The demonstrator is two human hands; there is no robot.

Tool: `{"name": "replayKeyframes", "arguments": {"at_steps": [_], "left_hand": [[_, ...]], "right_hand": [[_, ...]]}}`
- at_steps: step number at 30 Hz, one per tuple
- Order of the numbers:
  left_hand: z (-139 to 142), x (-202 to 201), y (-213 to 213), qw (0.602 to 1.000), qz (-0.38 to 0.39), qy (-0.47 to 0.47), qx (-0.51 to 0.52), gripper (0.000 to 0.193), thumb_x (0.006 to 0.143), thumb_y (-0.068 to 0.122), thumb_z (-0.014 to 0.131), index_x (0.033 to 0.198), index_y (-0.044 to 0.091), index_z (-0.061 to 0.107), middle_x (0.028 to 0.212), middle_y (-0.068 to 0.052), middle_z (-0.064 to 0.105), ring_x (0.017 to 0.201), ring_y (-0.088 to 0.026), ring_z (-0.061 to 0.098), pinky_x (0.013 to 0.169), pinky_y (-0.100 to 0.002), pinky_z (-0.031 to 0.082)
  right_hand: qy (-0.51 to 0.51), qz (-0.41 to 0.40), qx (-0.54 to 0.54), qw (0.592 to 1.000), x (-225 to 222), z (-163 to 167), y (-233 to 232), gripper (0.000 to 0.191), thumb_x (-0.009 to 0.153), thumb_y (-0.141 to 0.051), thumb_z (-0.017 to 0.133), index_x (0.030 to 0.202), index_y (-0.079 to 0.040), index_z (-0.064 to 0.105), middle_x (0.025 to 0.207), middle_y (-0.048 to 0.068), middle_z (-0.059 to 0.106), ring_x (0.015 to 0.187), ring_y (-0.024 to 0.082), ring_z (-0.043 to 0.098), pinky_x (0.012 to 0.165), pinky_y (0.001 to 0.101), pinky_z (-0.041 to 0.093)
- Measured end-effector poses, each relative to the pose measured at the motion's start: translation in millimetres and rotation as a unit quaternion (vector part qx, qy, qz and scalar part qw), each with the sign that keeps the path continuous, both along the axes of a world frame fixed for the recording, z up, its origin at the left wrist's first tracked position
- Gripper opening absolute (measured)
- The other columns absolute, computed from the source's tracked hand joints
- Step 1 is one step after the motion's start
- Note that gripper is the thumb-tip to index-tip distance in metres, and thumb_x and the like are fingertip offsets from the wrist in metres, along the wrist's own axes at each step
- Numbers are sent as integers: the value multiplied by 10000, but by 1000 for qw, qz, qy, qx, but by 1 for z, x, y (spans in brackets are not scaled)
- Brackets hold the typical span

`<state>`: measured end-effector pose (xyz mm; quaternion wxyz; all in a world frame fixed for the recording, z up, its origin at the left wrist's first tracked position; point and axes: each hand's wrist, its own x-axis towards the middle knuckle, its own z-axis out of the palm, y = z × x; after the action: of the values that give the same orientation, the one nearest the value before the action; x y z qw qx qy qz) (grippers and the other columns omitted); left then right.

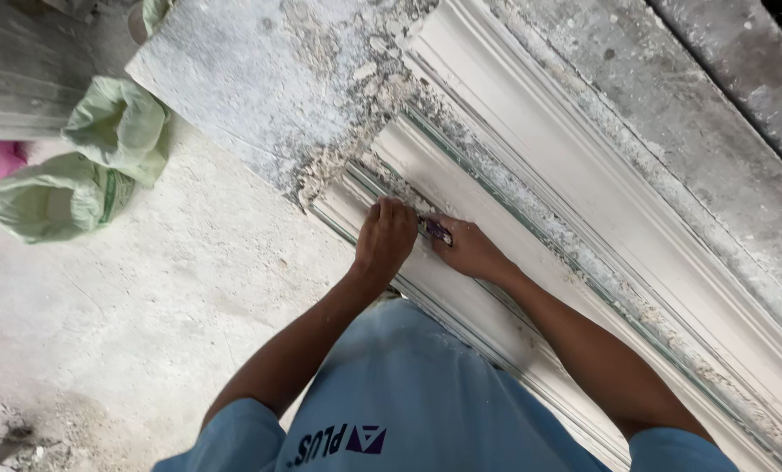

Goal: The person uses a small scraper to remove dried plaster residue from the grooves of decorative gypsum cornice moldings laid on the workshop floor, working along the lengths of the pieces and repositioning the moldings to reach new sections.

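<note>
Both hands, left and right, pinch a small purple tool; its axis crosses the diagonal white moulding.

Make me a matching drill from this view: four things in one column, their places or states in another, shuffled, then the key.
Things:
1. left hand
2. right hand
3. green bags
4. white moulding

Places or states:
A. lying on the floor, far left
B. holding a small purple tool
C. closed into a fist on the moulding
D. long strip running diagonally along the slab

Pairs: 1-C, 2-B, 3-A, 4-D
</note>
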<state>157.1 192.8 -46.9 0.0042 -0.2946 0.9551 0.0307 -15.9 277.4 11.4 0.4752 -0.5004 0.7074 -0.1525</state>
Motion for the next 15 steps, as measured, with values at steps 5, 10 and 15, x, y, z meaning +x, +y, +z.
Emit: {"name": "replayKeyframes", "arguments": {"at_steps": [5,10,15], "left_hand": [[32,36,-70,995,70,-43,54,340,945,-29,627,1282,-28,576,1321,-242,592,1272,-363,593,1143,-436,501],[54,62,-59,958,111,240,110,443,1099,119,525,1490,-76,451,1550,-286,476,1495,-405,402,1208,-517,409],[32,23,57,673,120,335,648,380,1179,294,421,1348,-12,570,1169,-176,648,1039,-206,601,886,-370,491]], "right_hand": [[-43,-47,-128,990,51,-45,-75,437,926,-205,647,1348,-90,648,1063,164,767,896,274,752,809,411,587],[-215,-220,-254,917,99,-64,-46,396,1112,-233,611,1406,-42,427,997,100,592,857,247,574,758,372,514],[-218,-260,-165,926,78,-37,70,548,1022,-190,514,1519,-52,326,1204,148,458,1020,269,484,911,404,444]]}}
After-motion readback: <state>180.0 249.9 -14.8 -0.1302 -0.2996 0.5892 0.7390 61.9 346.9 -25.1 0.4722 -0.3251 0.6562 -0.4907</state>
